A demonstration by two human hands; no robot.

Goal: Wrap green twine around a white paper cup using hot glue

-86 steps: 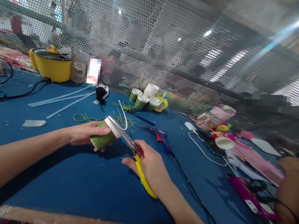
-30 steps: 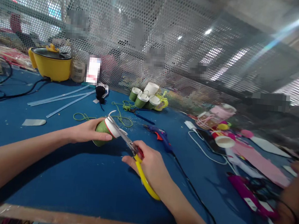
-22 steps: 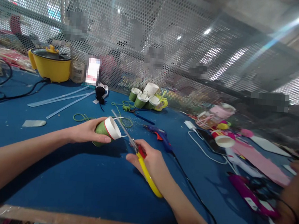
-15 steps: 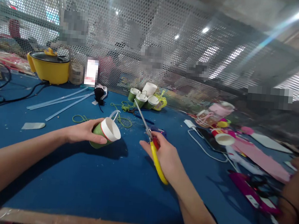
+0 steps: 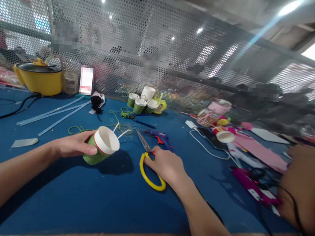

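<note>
My left hand (image 5: 75, 144) is wrapped round a paper cup (image 5: 97, 152) with green yarn on its outside and a white rim. The cup tilts to the right, mouth towards me, and two thin white pieces stick out past its far rim. With my right hand (image 5: 167, 164) I grip scissors (image 5: 145, 164) near the pivot. Their yellow handle loop hangs towards me, and the blades look closed, low over the blue table (image 5: 106, 201). Just beyond the blades lies a blue glue gun (image 5: 159, 138) with a red trigger.
Behind stand several green-wrapped cups (image 5: 140, 105), with pliers (image 5: 142, 123) and green yarn (image 5: 76, 129) nearer. Clear glue sticks (image 5: 60, 118) and a yellow electric pot (image 5: 41, 80) are left. To the right are a phone (image 5: 213, 138), a purple power strip (image 5: 253, 185) and another person's arm (image 5: 302, 182).
My right hand has lowered the scissors and turned them, so the handle loop now shows flatter and the blades sit near the table. The view has shifted right; the cup remains in my left hand.
</note>
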